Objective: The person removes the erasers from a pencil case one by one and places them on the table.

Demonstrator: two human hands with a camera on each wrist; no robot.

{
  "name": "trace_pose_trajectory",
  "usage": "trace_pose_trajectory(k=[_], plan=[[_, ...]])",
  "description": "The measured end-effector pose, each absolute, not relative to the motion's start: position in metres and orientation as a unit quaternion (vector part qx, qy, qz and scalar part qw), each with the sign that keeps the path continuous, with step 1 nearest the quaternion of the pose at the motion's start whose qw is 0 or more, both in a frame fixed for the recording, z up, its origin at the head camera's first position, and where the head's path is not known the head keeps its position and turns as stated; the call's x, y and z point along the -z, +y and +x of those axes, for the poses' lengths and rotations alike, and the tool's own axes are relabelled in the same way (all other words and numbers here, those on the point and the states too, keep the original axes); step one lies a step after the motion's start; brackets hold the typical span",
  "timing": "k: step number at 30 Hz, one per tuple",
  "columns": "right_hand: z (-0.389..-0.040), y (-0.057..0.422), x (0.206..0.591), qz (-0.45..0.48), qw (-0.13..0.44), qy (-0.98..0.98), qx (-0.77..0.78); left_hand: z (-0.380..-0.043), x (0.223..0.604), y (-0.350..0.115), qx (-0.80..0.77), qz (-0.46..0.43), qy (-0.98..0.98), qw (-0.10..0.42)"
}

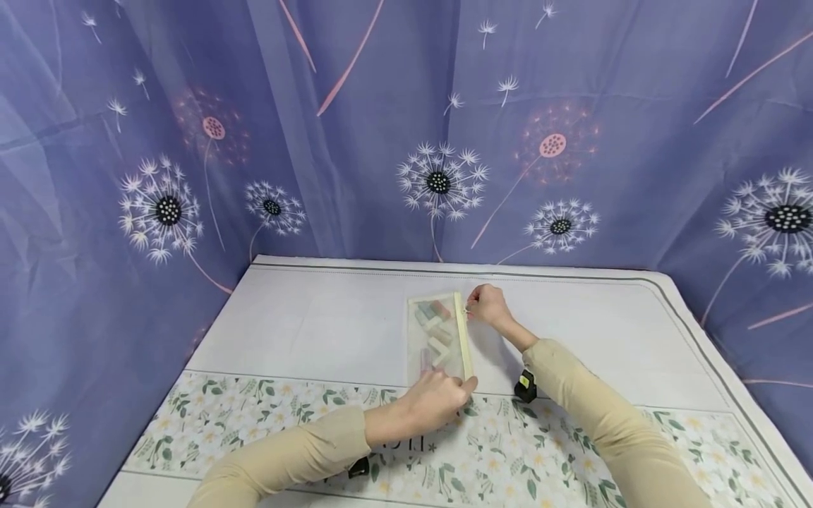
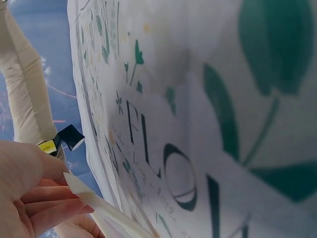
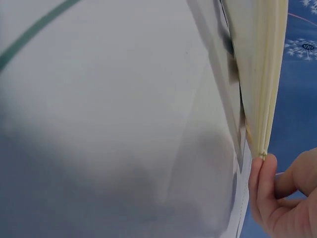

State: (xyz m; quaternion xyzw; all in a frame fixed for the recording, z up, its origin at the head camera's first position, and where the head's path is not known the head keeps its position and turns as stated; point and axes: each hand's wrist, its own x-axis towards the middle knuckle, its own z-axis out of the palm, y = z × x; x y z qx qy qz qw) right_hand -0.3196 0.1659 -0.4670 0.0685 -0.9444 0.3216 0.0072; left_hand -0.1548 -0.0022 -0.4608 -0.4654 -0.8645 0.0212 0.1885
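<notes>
A see-through zip pouch [image 1: 416, 328] with pale yellow edging lies over the table, its zip edge [image 1: 465, 346] on the right side. Inside show several small blocks [image 1: 438, 333], some red, green, beige and lilac; their exact kind is blurred. At the near end, my left hand [image 1: 438, 402] pinches the pouch's corner between thumb and fingers, as the left wrist view also shows on the yellow edge [image 2: 111, 210]. My right hand [image 1: 489, 305] is at the far end of the zip. In the right wrist view its fingertips [image 3: 267, 166] pinch the zip's end, where a small pull shows.
The white table cover [image 1: 317, 317] has a flowered band [image 1: 254, 409] with printed letters along its near part. A purple dandelion curtain [image 1: 356, 176] hangs behind and to the left. Black wrist-worn devices [image 1: 525, 386] sit at both sleeves.
</notes>
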Motion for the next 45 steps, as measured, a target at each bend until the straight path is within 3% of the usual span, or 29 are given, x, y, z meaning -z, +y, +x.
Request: trace_pose_trajectory(k=[17,38,45], plan=[[-0.327,0.168,0.467,0.008,0.007,-0.948,-0.319,-0.151,0.46,-0.003,-0.025,-0.473,-0.864,0.171],[-0.333,0.173,0.474,-0.001,0.052,-0.937,-0.346,-0.151,0.458,0.0,-0.028,-0.464,-0.868,0.173],[-0.335,0.176,0.478,0.026,-0.009,-0.933,-0.359,-0.152,0.461,-0.001,-0.02,-0.456,-0.875,0.163]])
